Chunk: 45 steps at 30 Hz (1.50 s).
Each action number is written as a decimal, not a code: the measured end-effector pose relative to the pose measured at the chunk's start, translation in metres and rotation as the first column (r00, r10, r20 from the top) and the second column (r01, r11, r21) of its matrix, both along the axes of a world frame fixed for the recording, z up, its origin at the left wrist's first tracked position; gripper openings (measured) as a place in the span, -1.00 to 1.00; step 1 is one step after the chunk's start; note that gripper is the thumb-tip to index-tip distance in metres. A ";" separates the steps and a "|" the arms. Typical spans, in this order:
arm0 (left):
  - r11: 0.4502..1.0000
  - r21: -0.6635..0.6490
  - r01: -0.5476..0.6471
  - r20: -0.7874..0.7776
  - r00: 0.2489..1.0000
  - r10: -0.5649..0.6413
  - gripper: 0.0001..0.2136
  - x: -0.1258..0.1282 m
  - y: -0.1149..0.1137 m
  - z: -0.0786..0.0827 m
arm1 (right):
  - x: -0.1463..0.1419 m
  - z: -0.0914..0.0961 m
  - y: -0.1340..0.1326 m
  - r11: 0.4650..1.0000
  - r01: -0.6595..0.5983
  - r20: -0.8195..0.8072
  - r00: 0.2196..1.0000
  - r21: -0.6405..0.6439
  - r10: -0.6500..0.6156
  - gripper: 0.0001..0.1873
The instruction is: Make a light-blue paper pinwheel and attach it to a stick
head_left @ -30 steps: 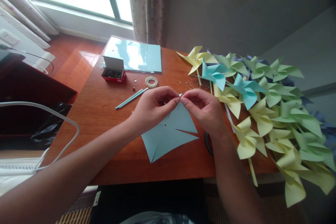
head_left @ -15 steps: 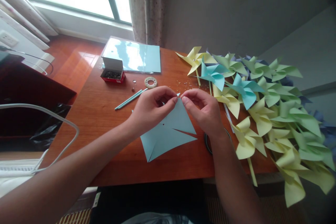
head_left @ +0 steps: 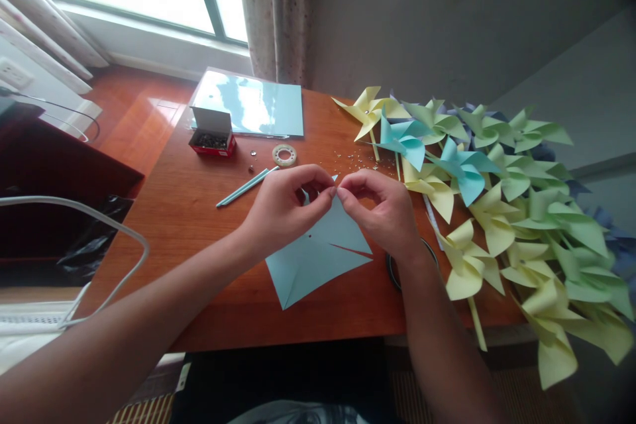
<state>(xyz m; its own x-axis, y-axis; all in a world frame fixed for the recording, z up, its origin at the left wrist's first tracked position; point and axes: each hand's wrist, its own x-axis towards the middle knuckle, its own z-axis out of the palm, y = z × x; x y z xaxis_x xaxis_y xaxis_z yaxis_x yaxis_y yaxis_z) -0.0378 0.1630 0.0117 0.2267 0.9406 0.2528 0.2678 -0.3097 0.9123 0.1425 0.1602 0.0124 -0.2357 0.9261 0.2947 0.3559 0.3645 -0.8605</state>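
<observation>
A light blue square of paper (head_left: pixel 318 258) lies on the table, slit inward from its corners, with a small dark hole near its middle. Over its far corner, the fingertips of my left hand (head_left: pixel 293 202) and my right hand (head_left: pixel 380 205) meet. Each hand is closed in a pinch on the paper near that corner. The exact spot between the fingertips is partly hidden by the fingers. Beyond my left hand are thin blue paper sticks (head_left: pixel 243 189) and a roll of clear tape (head_left: pixel 284 156). A black ring-shaped object (head_left: pixel 392 271) is partly covered by my right forearm.
Several finished paper pinwheels (head_left: pixel 464 169) in yellow, green, blue and purple crowd the table's right side. An open red box (head_left: pixel 213 144) of small metal fasteners stands at the left, before a clear sleeve of blue sheets (head_left: pixel 268 106). Tiny bits (head_left: pixel 355 162) are scattered beyond my hands.
My right hand has shifted slightly left, so its fingertips now touch those of my left hand. The paper's near corner has moved slightly.
</observation>
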 end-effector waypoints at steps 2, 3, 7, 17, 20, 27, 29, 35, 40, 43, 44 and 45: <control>1.000 0.013 -0.007 -0.024 1.000 0.007 -0.92 0.000 0.000 0.001 | 0.000 0.000 0.000 1.000 0.011 0.014 1.000 0.003 -0.011 -0.95; 1.000 0.018 -0.009 -0.033 0.999 0.009 -0.91 0.000 0.000 0.001 | -0.001 0.000 0.000 1.000 0.016 0.018 1.000 0.002 -0.016 -0.95; 1.000 0.016 -0.014 -0.025 1.000 0.014 -0.89 -0.001 0.002 0.001 | 0.000 -0.001 0.001 1.000 0.025 0.007 1.000 -0.006 -0.025 -0.96; 1.000 -0.010 0.017 -0.007 1.000 -0.017 -0.93 -0.001 0.001 -0.001 | 0.001 -0.003 0.001 0.999 0.027 -0.031 0.999 -0.019 -0.028 -0.97; 1.000 -0.006 0.011 -0.012 1.000 -0.012 -0.92 -0.002 0.001 -0.001 | 0.000 -0.002 0.000 1.000 0.027 -0.029 0.999 -0.014 -0.027 -0.97; 0.998 0.050 -0.023 -0.071 0.997 0.027 -0.92 -0.002 0.000 -0.001 | -0.002 0.000 -0.001 0.996 0.030 0.047 0.998 0.088 -0.034 -0.95; 0.997 0.070 -0.042 -0.093 0.994 0.049 -0.92 -0.002 0.000 -0.001 | -0.004 0.001 -0.002 0.992 0.035 0.080 0.996 0.123 -0.045 -0.94; 0.991 0.107 -0.079 -0.092 0.992 0.089 -0.93 -0.001 -0.002 0.000 | -0.006 0.003 -0.004 0.981 0.024 0.133 0.990 0.194 -0.050 -0.92; 0.996 0.070 -0.052 -0.045 0.997 0.055 -0.94 -0.002 0.000 -0.002 | -0.006 0.003 -0.004 0.987 0.053 0.056 0.997 0.150 -0.062 -0.91; 0.999 0.022 -0.024 -0.015 1.000 0.025 -0.93 -0.002 0.002 -0.002 | -0.006 0.002 -0.004 0.991 0.072 0.031 0.997 0.111 -0.076 -0.92; 1.000 0.010 -0.016 -0.007 1.000 0.016 -0.93 -0.001 0.003 -0.002 | -0.006 0.002 -0.004 0.991 0.076 0.028 0.996 0.107 -0.079 -0.92; 1.000 0.001 -0.011 0.000 1.000 0.011 -0.92 -0.001 0.003 -0.002 | -0.006 0.001 -0.004 0.991 0.080 0.025 0.996 0.108 -0.083 -0.93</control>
